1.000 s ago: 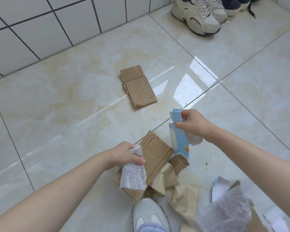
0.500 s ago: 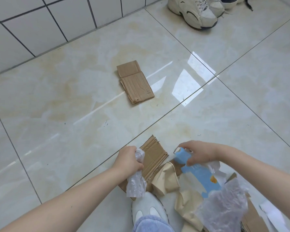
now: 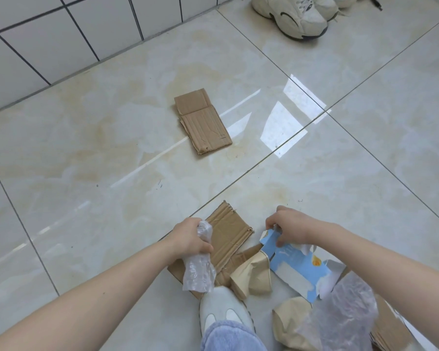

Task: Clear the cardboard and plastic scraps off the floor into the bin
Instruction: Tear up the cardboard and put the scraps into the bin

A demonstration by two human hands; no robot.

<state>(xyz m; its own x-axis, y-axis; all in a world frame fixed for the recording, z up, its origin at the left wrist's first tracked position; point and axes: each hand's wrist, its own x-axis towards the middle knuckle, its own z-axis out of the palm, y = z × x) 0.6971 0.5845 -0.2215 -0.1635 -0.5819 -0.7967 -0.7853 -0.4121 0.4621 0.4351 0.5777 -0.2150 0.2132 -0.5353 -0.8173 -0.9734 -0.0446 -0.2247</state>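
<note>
My left hand grips a crumpled clear plastic scrap that hangs down over a brown cardboard piece lying on the floor. My right hand pinches the top of a flattened blue carton, which rests low on the pile. Tan paper scraps lie between the two hands. A larger clear plastic sheet covers more scraps at the lower right. A separate folded cardboard piece lies alone farther out on the floor. No bin is in view.
My white shoe stands right below the pile. A pair of beige sneakers sits at the top right. A white tiled wall runs along the far left. Glossy floor tiles surround the scraps.
My right hand has lowered the blue carton from raised in the air down onto the pile. My left hand has bunched the plastic scrap tighter.
</note>
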